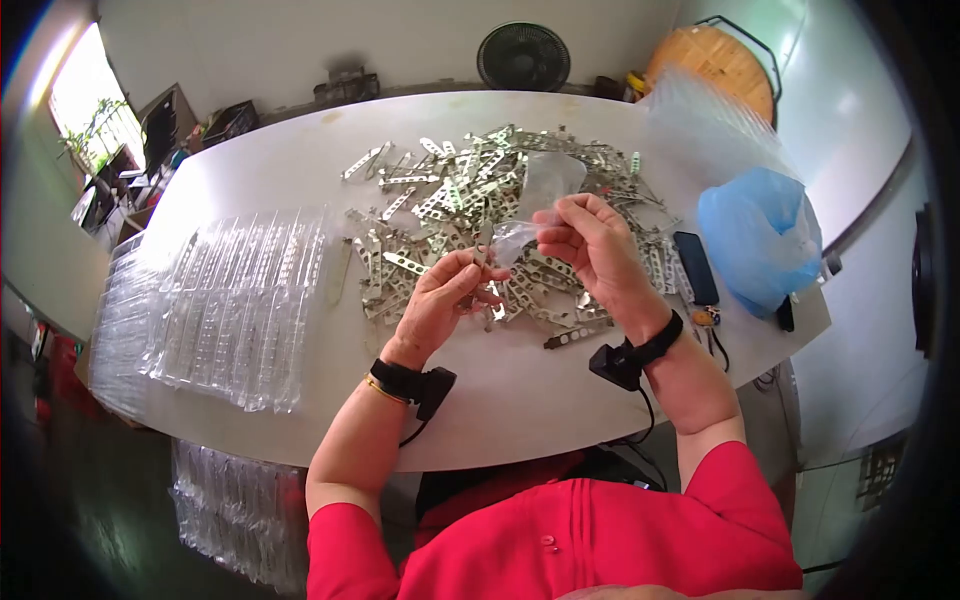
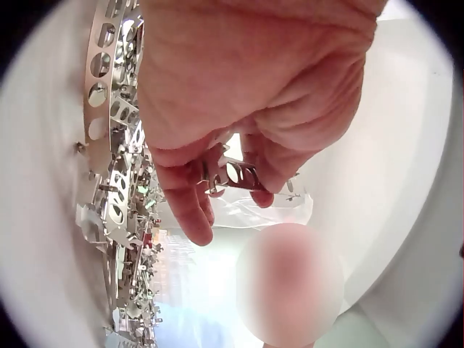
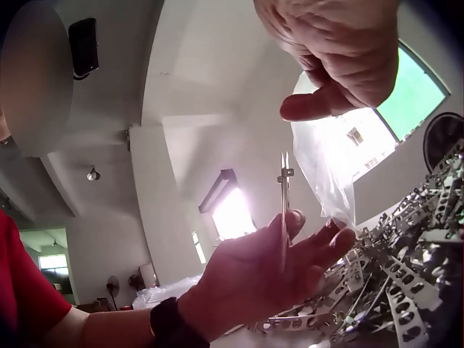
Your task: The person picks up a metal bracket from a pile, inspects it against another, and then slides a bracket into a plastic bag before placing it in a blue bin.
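My left hand (image 1: 440, 300) pinches a slim metal clip with round holes (image 3: 285, 203) between thumb and fingers. It points upright in the right wrist view, two thin prongs at its tip; the left wrist view shows its holed face (image 2: 243, 174). Beside it, my right hand (image 1: 605, 255) pinches a small clear plastic bag (image 3: 322, 170) at its upper edge. The bag hangs down toward the left fingertips. Both hands are over the near side of a large pile of similar holed metal pieces (image 1: 400, 262).
Filled clear plastic packs (image 1: 230, 310) are stacked at the table's left. Another clear bag (image 1: 552, 185) lies on the pile. To the right are a black phone (image 1: 696, 268), a blue plastic bag (image 1: 760, 235) and clear plastic sheeting (image 1: 715, 125). A black fan (image 1: 523, 57) stands behind the table.
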{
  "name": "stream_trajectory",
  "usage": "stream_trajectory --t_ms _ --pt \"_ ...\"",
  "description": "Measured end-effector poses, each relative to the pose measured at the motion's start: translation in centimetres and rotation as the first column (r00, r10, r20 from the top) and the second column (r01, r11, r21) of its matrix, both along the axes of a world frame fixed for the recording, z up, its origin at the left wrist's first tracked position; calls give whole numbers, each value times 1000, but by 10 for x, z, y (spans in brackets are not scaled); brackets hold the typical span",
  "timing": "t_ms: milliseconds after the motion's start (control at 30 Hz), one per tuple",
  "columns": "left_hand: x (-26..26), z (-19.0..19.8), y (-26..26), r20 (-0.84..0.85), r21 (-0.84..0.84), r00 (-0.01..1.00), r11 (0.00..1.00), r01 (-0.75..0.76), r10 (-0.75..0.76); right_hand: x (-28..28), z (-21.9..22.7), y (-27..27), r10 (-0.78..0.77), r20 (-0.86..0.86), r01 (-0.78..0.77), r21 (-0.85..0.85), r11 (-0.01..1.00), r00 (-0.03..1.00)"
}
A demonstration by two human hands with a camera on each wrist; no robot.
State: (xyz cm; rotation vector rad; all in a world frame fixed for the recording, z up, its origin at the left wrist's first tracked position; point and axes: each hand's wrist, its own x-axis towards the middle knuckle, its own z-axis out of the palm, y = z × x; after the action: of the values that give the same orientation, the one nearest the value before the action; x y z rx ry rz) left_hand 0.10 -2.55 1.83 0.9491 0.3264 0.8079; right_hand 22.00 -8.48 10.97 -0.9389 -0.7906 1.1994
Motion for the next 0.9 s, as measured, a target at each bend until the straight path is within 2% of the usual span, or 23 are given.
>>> stream_trajectory --t_ms 67,200,267,333,367,400,467,500,667,733,833,900 --pt "-1 -2 4 -39 -46 999 999 -18 16 2 -5 0 20 -19 -21 -22 1000 1000" --pt "1 -8 6 -141 1 989 999 -33 33 4 -23 1 44 -51 -47 -66 997 998" --pt "1 -11 7 -197 93 978 994 -51 68 4 -31 2 49 -73 -54 -77 996 996" --pt "1 -10 7 -219 116 972 991 -59 83 12 -40 3 124 -53 -125 -9 992 991" --pt "1 -10 6 -232 141 968 988 -62 94 19 -48 7 122 23 -122 -31 992 992" --pt "1 -10 6 -240 134 966 989 -63 94 23 -53 9 125 15 -124 -38 992 992" --pt "2 -10 6 -288 213 947 974 -83 144 29 -57 12 81 33 -85 145 986 996" --pt "3 -8 5 -294 206 945 975 -81 140 35 -59 12 89 -35 -83 148 986 995" --pt "1 -6 7 -435 220 882 971 -91 181 49 -64 7 151 -9 -142 280 949 989" --pt "1 -7 8 -430 222 886 971 -83 174 52 -64 4 131 115 -158 274 949 985" --pt "2 -8 7 -443 210 884 976 -61 150 53 -64 0 60 203 -116 281 953 977" --pt "2 -14 7 -386 204 911 977 -67 144 51 -64 0 25 247 -99 289 952 969"
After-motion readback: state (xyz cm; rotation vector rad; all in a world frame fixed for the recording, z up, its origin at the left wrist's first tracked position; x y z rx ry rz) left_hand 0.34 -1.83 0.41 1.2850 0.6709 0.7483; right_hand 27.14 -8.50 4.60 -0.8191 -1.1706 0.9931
